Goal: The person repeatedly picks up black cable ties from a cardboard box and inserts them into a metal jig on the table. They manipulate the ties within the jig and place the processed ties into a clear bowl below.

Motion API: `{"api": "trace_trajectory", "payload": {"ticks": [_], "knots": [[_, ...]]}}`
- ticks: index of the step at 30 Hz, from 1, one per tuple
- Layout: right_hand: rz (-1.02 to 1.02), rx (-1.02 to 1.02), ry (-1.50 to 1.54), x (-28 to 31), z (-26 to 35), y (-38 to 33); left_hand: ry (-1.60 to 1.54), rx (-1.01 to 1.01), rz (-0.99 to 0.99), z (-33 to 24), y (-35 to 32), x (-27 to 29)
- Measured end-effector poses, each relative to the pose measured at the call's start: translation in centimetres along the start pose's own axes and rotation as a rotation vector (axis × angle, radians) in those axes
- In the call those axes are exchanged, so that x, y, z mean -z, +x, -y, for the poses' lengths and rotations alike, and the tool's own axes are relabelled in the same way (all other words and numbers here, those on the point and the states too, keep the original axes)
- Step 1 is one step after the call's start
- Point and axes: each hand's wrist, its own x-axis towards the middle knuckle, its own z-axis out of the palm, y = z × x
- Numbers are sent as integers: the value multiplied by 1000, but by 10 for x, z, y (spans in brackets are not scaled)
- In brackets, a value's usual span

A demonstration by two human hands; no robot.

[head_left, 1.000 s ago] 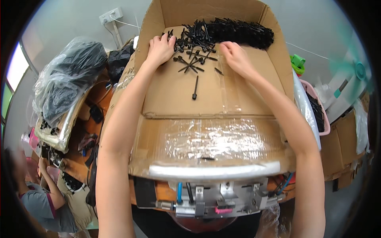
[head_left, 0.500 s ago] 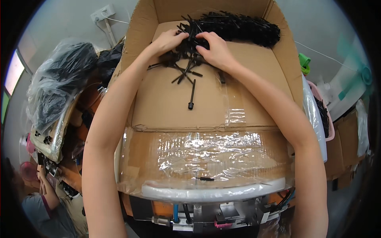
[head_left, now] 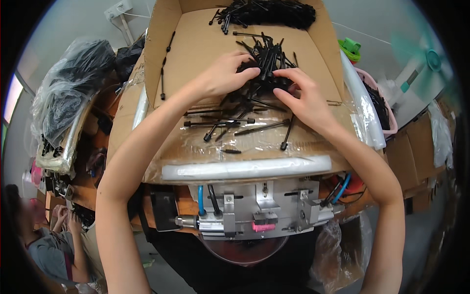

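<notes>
A loose heap of thin black plastic rods with small knobbed ends lies at the near side of an open cardboard box, spilling onto its taped front flap. My left hand is curled against the heap's left side, thumb and fingers on the rods. From the right, my right hand grips at the same heap with thumb and forefinger bent round it; some fingertips are hidden among the rods. Several single rods lie scattered in front of my hands. A larger black bundle lies at the box's far wall.
Below the flap's white padded edge sits a metal fixture with blue and black tubes. A plastic-covered pile stands left, a pink basket right. Another person sits at lower left.
My hands have drawn a clump of rods from the far bundle toward the box's front flap. Loose rods now lie strewn there. The view has shifted, showing more of the fixture.
</notes>
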Motion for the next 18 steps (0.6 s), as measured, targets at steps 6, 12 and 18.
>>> {"api": "trace_trajectory", "payload": {"ticks": [6,12,18], "knots": [[13,76,-51,41,8,-46,141,-222,-185,-16,-39,29],[-29,123,-252,59,23,-78,81,-56,-105,-57,-121,49],[211,-41,-371,71,53,-88,-1,-99,-64,-82,-138,0]]}}
